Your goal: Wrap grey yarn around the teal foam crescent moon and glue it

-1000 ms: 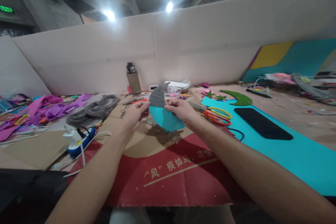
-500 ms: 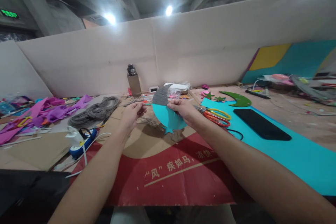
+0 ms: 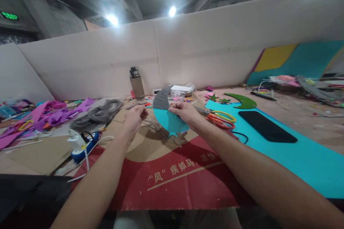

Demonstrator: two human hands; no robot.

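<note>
A turquoise crescent-moon cutout (image 3: 170, 120) with a small star at its lower end is held upright over the cardboard. Grey yarn (image 3: 161, 99) covers its upper part in close rows. My right hand (image 3: 184, 112) pinches the cutout at its inner edge, where the yarn ends. To the left, apart from the cutout, my left hand (image 3: 137, 116) has its fingers closed together. Whatever it may hold is too fine to make out. Beneath both hands lies a tangle of brownish cord (image 3: 178, 139).
Red-printed cardboard (image 3: 188, 186) covers the near table. On the right are scissors (image 3: 220, 123), a phone (image 3: 267, 127), a turquoise sheet (image 3: 303, 164) and a green crescent (image 3: 243, 102). On the left are a yarn skein (image 3: 96, 114), power strip (image 3: 84, 148) and purple scraps (image 3: 59, 114). A bottle (image 3: 137, 84) stands behind.
The cutout has shifted slightly left, with its pointed top leaning a little further left. My left hand has moved slightly left. My right hand keeps its pinch on the cutout.
</note>
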